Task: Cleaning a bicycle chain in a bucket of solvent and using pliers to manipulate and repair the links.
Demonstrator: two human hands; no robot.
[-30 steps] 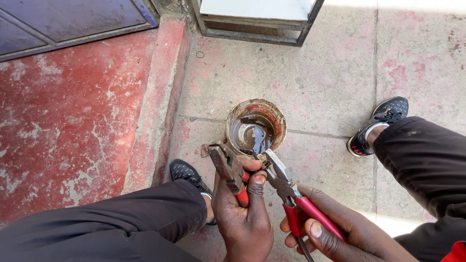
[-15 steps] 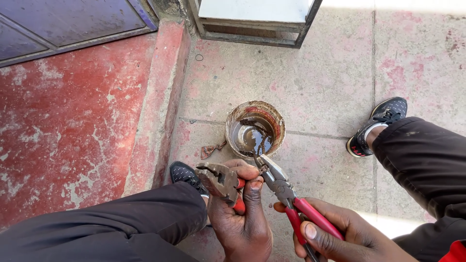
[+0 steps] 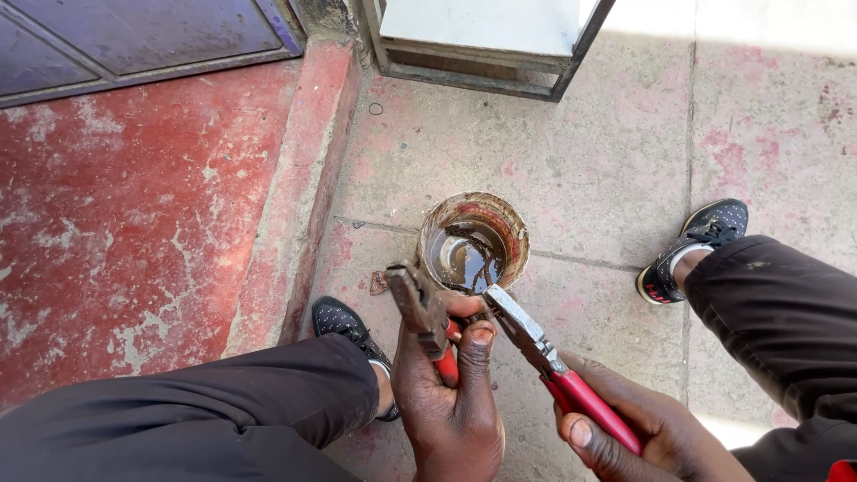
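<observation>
The left hand has drawn its rusty pliers back from the tin; the right hand's red-handled pliers followed, nose now off the rim.

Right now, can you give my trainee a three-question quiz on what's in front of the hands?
1. True or false: both hands hold red-handled pliers.
2. What lies in the tin on the ground?
A) dark liquid B) dry sand C) nails
3. Which hand's pliers point toward the tin's near rim?

Key:
1. True: left hand, right hand.
2. A: the tin holds dark liquid.
3. The right hand's pliers; the left pliers angle up-left.
</observation>
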